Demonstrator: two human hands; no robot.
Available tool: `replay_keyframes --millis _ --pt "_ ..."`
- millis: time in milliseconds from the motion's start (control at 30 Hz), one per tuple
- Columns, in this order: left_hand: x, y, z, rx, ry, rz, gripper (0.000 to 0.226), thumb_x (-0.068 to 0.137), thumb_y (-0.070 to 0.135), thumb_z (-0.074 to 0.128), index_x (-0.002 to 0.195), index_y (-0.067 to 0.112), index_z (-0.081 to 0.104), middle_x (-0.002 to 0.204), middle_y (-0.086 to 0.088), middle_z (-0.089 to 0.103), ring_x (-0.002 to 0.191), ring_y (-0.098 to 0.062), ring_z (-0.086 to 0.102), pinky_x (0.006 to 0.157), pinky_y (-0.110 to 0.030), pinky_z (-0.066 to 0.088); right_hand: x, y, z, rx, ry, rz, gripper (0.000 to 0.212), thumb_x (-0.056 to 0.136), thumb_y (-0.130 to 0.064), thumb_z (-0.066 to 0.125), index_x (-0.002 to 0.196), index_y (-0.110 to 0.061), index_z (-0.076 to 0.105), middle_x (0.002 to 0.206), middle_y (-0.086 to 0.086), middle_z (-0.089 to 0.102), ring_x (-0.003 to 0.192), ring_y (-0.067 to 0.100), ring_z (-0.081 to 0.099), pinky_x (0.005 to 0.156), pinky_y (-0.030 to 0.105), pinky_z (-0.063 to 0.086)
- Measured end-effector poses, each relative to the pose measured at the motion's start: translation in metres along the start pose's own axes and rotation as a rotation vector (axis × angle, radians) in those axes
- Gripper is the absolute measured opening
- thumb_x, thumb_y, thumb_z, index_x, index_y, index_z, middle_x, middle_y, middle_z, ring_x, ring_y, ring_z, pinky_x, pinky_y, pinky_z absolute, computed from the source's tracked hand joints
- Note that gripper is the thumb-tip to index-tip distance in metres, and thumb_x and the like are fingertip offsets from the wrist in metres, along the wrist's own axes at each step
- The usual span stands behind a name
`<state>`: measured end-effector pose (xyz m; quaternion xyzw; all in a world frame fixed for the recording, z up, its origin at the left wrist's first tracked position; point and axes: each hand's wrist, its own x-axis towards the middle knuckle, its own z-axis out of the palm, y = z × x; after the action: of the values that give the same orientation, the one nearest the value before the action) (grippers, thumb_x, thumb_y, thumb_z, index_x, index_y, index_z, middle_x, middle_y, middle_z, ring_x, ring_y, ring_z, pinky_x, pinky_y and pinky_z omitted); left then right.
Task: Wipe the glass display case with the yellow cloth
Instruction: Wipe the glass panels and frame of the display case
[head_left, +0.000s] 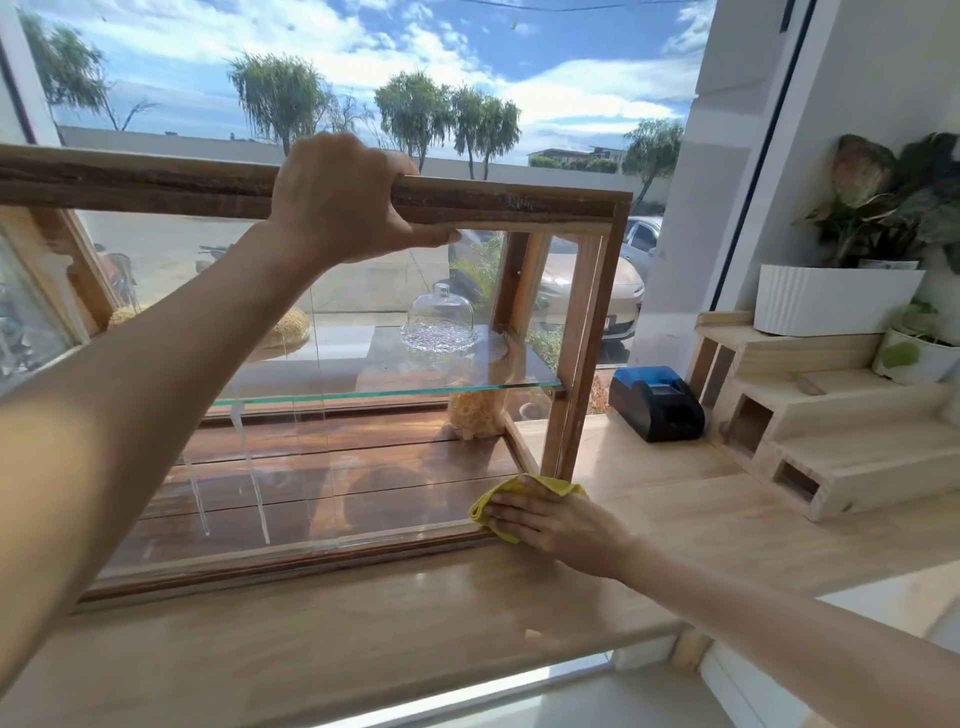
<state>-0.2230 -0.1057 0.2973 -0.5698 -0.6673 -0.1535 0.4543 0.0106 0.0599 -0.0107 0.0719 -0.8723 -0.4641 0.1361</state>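
Glass case (363, 364) with a wooden frame is seen from the head camera, set on a light wooden counter (675, 519) by a big window. The top wooden bar of the case is gripped by the left hand (345, 200), with the fingers curled over the bar and the thumb under it. The yellow cloth (519, 493) is pressed against the front glass at the lower right corner of the case, just above the bottom wooden edge. The cloth is held flat under the right hand (550, 522), whose fingers are laid out straight on it. Inside the case, a clear glass dome (439, 319) is set on a glass shelf (395, 392). To the right of the case, a black and blue box (657, 402) is seen on the counter. Further right of the case, wooden steps (841, 415) are seen, with a white pot (831, 301) of leafy plants on top.
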Motion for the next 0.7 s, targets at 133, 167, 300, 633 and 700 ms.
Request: replay_keyframes --millis 133,167,300,633,700 --pt "0.0 0.0 0.0 0.005 0.009 0.002 0.091 0.062 0.091 0.029 0.091 0.016 0.072 0.053 -0.008 0.06 0.049 -0.02 0.048 0.057 -0.027 0.042 -0.02 -0.008 -0.003 0.006 -0.109 0.143 0.058 0.08 -0.019 0.067 0.135 -0.013 0.05 0.143 0.003 0.048 0.135 0.022 0.04 0.115 0.043 0.008" --pt "0.0 0.0 0.0 0.005 0.009 0.004 0.091 0.062 0.091 0.029 0.091 0.015 0.072 0.053 -0.008 0.06 0.049 -0.02 0.048 0.057 -0.027 0.041 -0.022 -0.012 -0.003 0.0 -0.117 0.177 0.055 0.081 -0.018 0.065 0.134 -0.013 0.052 0.142 0.004 0.049 0.134 0.022 0.042 0.114 0.044 0.009" --pt "0.0 0.0 -0.001 -0.016 0.001 0.0 0.088 0.064 0.09 0.033 0.091 0.016 0.072 0.051 -0.007 0.058 0.049 -0.019 0.048 0.059 -0.029 0.044 -0.03 -0.035 -0.003 0.074 -0.098 0.399 0.041 0.087 -0.013 0.049 0.127 -0.008 0.058 0.133 0.007 0.057 0.131 0.023 0.043 0.117 0.045 0.021" --pt "-0.001 0.002 -0.004 -0.03 0.007 -0.014 0.093 0.06 0.091 0.029 0.093 0.018 0.073 0.053 -0.007 0.059 0.051 -0.02 0.049 0.06 -0.028 0.042 0.018 -0.025 -0.063 0.488 0.394 1.067 0.055 0.078 0.001 0.06 0.132 0.001 0.051 0.138 0.016 0.051 0.134 0.024 0.035 0.115 0.028 0.027" --pt "-0.002 0.002 -0.004 -0.034 0.005 -0.011 0.092 0.06 0.091 0.029 0.094 0.018 0.073 0.054 -0.007 0.06 0.052 -0.022 0.052 0.061 -0.03 0.045 0.029 -0.012 -0.061 0.511 0.353 1.141 0.061 0.079 0.002 0.063 0.137 0.0 0.045 0.144 0.015 0.044 0.138 0.025 0.032 0.117 0.03 0.023"
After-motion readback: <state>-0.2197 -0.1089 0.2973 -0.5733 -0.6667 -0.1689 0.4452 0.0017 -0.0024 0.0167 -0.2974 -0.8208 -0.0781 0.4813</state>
